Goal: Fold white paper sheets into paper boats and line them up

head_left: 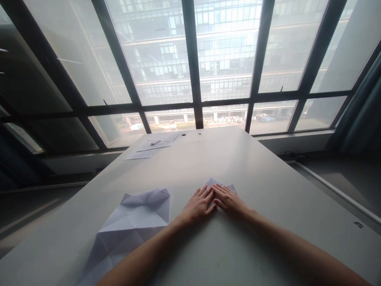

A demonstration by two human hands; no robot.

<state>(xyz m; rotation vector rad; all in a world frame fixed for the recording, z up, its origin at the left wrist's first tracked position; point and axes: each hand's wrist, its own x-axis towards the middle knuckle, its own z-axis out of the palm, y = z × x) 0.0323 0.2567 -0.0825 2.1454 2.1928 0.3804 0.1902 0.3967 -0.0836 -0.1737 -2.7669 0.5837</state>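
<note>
A small folded sheet of paper (212, 181) lies on the white table, mostly covered by my hands. Its pointed top and a right corner show past the fingertips. My left hand (200, 204) lies flat on the paper with fingers stretched out. Beside it, my right hand (230, 200) presses down flat too, its fingertips meeting those of the left. To the left is a larger creased sheet of paper (137, 216), its surface marked with fold lines and partly hidden under my left forearm.
Several flat sheets of paper (139, 153) rest at the far left of the white table (268, 190), with a small pen-like object (155, 142) on top. Two small holes are near the far edge. A dark mark (358, 225) sits near the right edge. Tall windows stand beyond.
</note>
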